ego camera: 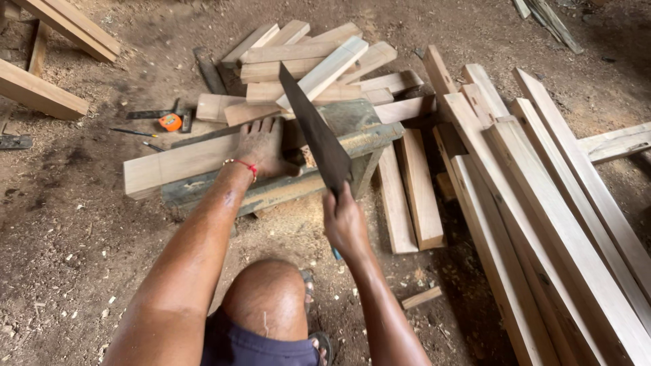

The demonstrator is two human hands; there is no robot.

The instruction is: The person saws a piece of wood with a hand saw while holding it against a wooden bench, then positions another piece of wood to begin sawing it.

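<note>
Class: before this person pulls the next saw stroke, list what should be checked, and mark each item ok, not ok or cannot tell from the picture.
1. Left hand pressing the plank flat on the bench: ok.
2. Right hand gripping the handsaw: ok.
3. Left fingers clear of the blade: cannot tell, the thumb lies close to it.
4. Blade seated in the cut line: cannot tell, no mark shows.
5. Knee out of the saw's path: ok.
6. Ground around the feet clear of offcuts: not ok.
</note>
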